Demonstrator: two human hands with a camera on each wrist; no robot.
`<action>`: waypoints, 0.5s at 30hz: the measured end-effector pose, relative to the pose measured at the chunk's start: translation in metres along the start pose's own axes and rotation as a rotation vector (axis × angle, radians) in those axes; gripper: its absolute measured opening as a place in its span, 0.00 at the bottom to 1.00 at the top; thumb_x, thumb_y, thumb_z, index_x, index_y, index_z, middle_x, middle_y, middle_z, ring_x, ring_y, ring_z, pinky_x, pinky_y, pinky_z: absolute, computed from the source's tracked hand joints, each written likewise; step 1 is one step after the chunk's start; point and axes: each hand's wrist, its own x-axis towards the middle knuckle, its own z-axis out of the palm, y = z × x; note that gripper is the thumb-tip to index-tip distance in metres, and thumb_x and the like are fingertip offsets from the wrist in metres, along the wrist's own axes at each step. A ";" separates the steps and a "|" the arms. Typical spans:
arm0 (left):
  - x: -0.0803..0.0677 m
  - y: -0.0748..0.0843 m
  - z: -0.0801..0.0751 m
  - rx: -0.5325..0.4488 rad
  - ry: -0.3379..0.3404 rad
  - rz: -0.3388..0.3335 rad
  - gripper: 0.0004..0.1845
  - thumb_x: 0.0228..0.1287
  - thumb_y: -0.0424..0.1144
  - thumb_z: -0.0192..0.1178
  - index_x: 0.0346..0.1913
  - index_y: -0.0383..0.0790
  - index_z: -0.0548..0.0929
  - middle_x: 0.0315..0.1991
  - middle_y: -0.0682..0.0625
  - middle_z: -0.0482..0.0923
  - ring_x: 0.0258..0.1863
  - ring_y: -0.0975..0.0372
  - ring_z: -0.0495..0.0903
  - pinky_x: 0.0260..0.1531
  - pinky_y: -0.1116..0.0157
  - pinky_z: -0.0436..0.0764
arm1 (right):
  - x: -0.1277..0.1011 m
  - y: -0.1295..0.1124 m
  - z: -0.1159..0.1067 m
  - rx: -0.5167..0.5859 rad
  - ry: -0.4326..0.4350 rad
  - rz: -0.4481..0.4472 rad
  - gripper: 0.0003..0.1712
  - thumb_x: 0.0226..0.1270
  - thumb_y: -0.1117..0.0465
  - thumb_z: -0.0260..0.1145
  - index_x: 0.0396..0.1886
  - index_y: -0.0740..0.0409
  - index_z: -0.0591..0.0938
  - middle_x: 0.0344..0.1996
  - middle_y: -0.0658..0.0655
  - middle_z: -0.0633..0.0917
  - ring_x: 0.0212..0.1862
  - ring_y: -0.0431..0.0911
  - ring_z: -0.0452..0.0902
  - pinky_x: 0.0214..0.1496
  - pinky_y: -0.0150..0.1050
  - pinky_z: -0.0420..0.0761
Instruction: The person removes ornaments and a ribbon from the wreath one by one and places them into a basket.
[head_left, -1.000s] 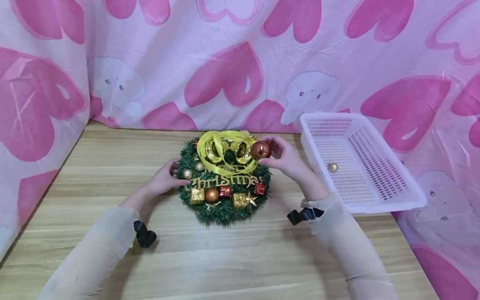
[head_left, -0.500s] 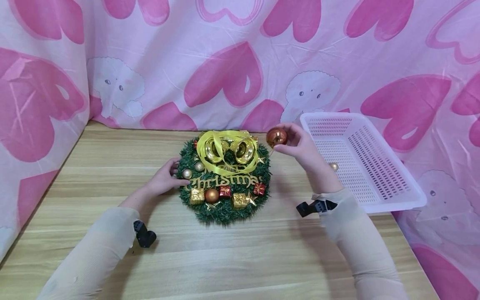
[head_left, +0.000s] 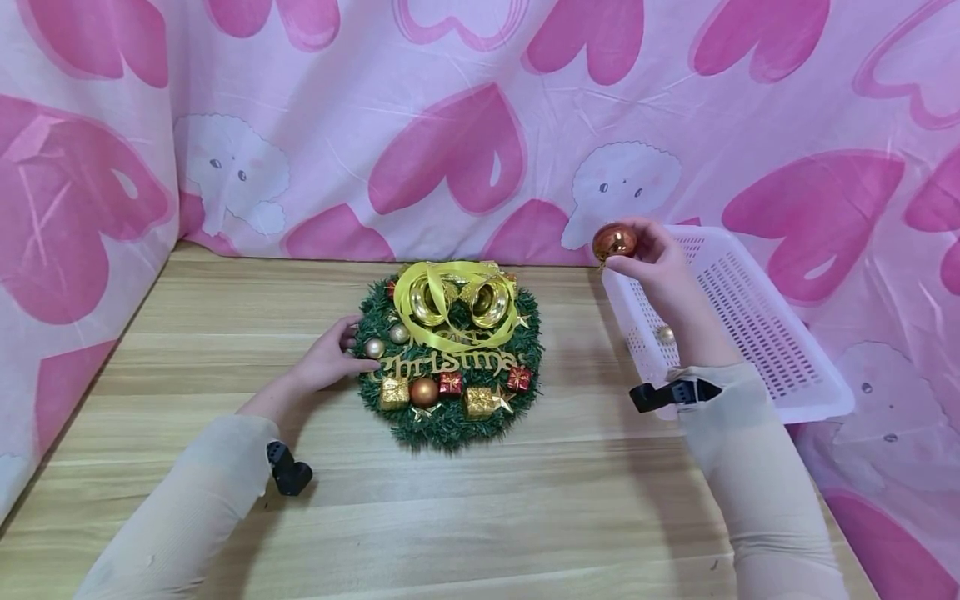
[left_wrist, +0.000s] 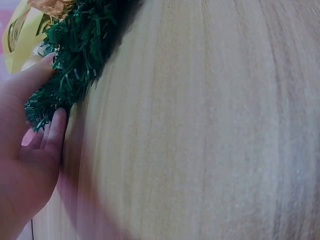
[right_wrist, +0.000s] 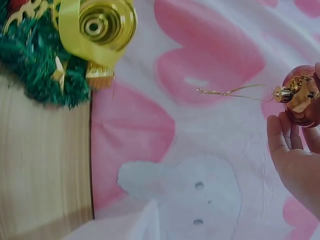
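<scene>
A shiny copper-red Christmas ball [head_left: 615,242] with a gold cap and a thin gold loop [right_wrist: 230,93] is held in my right hand [head_left: 663,267], up over the basket's near-left corner. My left hand [head_left: 327,358] grips the left edge of a green Christmas wreath [head_left: 450,429] lying on the table. In the left wrist view the thumb lies over the greenery [left_wrist: 80,60] and the other fingers are at its side, partly hidden. Gold bells [head_left: 487,302], yellow ribbon [head_left: 408,283], small gift boxes [head_left: 478,402] and gold lettering [head_left: 450,361] decorate the wreath.
To the right stands a white perforated plastic basket [head_left: 813,408], partly covered by my right arm. A small gold ball [head_left: 664,335] lies inside it. Behind the wooden table [head_left: 420,525] hangs a pink heart-patterned cloth [head_left: 450,158].
My right hand has carried the copper-red ball from beside the wreath's bells rightward and up to the basket. The left hand and the wreath stay in place.
</scene>
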 end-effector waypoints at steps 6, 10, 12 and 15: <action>0.000 0.001 0.000 0.002 -0.004 -0.003 0.53 0.50 0.38 0.70 0.72 0.32 0.45 0.63 0.29 0.59 0.60 0.42 0.62 0.60 0.47 0.71 | 0.003 0.004 -0.017 0.017 0.037 0.005 0.18 0.58 0.72 0.64 0.45 0.51 0.75 0.42 0.47 0.77 0.46 0.38 0.70 0.46 0.19 0.75; 0.000 0.000 0.000 -0.004 -0.006 -0.007 0.53 0.50 0.37 0.69 0.72 0.33 0.45 0.64 0.29 0.58 0.60 0.41 0.62 0.61 0.47 0.70 | 0.005 0.005 -0.029 0.065 0.054 -0.031 0.18 0.57 0.75 0.63 0.43 0.53 0.76 0.39 0.47 0.79 0.44 0.37 0.72 0.44 0.20 0.75; -0.001 0.000 0.000 -0.011 -0.005 -0.004 0.53 0.50 0.38 0.70 0.72 0.33 0.45 0.64 0.29 0.58 0.60 0.41 0.62 0.61 0.46 0.70 | 0.006 0.006 -0.035 0.060 0.075 -0.039 0.18 0.57 0.76 0.62 0.42 0.52 0.76 0.38 0.46 0.80 0.43 0.37 0.72 0.43 0.20 0.75; -0.002 0.000 0.000 -0.008 -0.002 0.013 0.54 0.48 0.41 0.71 0.72 0.32 0.47 0.62 0.29 0.58 0.59 0.42 0.63 0.60 0.47 0.71 | 0.007 0.007 -0.044 0.059 0.113 -0.033 0.17 0.56 0.76 0.62 0.41 0.52 0.76 0.36 0.46 0.80 0.41 0.37 0.72 0.42 0.20 0.75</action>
